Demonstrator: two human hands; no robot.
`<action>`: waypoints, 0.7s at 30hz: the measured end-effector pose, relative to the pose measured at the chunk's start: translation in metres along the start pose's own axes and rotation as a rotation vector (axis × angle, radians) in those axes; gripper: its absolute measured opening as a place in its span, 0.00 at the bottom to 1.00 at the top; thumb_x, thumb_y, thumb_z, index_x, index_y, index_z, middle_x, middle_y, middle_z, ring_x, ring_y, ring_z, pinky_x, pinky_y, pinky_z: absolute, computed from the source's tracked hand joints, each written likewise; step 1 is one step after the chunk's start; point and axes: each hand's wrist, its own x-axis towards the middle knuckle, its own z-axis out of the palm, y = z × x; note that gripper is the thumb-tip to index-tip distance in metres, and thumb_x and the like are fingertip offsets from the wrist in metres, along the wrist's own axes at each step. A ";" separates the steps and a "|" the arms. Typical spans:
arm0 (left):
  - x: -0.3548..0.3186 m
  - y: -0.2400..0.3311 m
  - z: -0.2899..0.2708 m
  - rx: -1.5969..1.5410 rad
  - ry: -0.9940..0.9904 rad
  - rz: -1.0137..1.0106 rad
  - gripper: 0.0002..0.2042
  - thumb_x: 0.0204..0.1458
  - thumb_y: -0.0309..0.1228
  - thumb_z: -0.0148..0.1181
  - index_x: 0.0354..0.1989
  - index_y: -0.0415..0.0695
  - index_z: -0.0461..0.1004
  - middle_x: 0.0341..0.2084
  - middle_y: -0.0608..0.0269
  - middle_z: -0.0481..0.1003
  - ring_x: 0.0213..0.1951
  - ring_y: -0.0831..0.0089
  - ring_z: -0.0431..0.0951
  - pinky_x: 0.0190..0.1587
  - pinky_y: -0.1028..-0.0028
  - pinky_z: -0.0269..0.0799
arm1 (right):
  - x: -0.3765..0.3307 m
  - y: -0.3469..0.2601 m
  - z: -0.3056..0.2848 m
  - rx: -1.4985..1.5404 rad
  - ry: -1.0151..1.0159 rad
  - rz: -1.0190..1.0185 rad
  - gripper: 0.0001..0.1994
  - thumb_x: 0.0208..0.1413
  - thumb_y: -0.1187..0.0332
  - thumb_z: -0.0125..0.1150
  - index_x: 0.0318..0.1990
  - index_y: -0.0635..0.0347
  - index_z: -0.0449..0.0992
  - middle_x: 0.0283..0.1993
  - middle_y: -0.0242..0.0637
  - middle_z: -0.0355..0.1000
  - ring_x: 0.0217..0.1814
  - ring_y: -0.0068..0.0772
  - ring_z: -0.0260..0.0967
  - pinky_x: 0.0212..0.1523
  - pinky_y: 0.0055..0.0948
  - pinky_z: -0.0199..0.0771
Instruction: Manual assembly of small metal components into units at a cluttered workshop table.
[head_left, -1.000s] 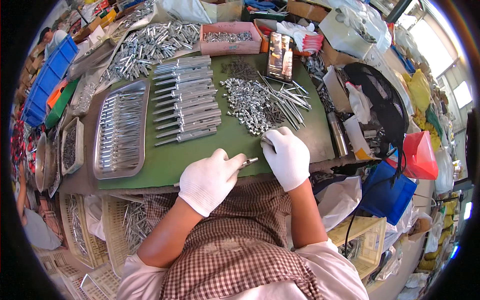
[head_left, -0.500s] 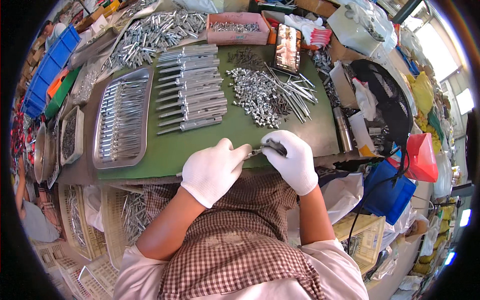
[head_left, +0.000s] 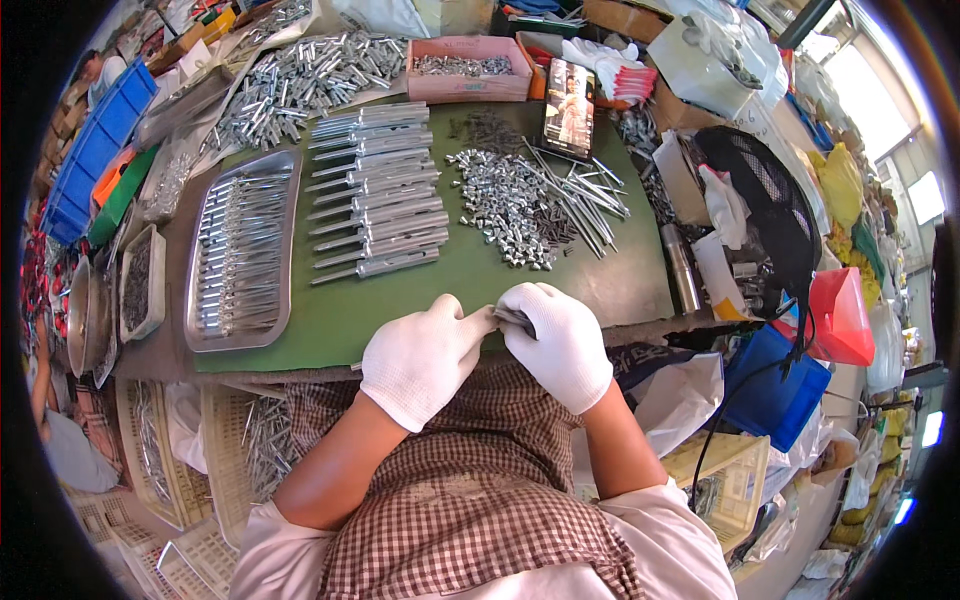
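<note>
My left hand (head_left: 422, 360), in a white knit glove, is closed at the near edge of the green work mat (head_left: 560, 300). It pinches a thin metal rod (head_left: 357, 366), whose end shows past the left side of the glove. My right hand (head_left: 560, 345), gloved alike, is wrapped round a dark metal tool (head_left: 513, 318); its kind is hidden by the fingers. Both hands' fingertips meet, covering the far end of the rod. Beyond them lie a heap of small silver nuts (head_left: 497, 205), loose thin rods (head_left: 590, 205) and a stacked row of metal tube-and-rod pieces (head_left: 375, 200).
A steel tray (head_left: 293, 225) of rods lies on the left. A pink box (head_left: 468, 88) of small parts and a propped phone (head_left: 568, 110) stand at the back. Dark screws (head_left: 487, 130) lie before the phone. On the right are a metal cylinder (head_left: 680, 270) and a blue bin (head_left: 780, 390).
Both hands have shifted slightly nearer to me relative to the mat and closer together. The dark tool and the rod's end between them are now more covered by the right hand's fingers.
</note>
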 end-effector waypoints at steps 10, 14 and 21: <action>0.005 -0.002 0.000 0.077 -0.044 -0.016 0.10 0.59 0.40 0.59 0.47 0.60 0.77 0.26 0.59 0.70 0.22 0.58 0.77 0.25 0.61 0.75 | 0.009 0.004 -0.003 0.653 0.039 0.192 0.11 0.58 0.74 0.61 0.48 0.61 0.75 0.33 0.34 0.72 0.29 0.25 0.69 0.33 0.25 0.73; 0.008 0.001 -0.002 0.102 -0.051 0.029 0.10 0.60 0.40 0.57 0.49 0.61 0.76 0.26 0.59 0.70 0.22 0.58 0.77 0.24 0.61 0.75 | 0.021 0.008 0.022 1.688 0.290 0.316 0.24 0.71 0.51 0.38 0.33 0.61 0.71 0.20 0.26 0.55 0.17 0.18 0.45 0.18 0.23 0.47; 0.005 0.003 0.001 0.155 -0.086 -0.009 0.11 0.60 0.41 0.57 0.50 0.64 0.75 0.25 0.61 0.69 0.20 0.59 0.76 0.23 0.62 0.75 | 0.024 0.012 0.037 1.845 0.293 0.085 0.24 0.71 0.55 0.38 0.25 0.61 0.69 0.18 0.27 0.55 0.16 0.19 0.45 0.19 0.24 0.45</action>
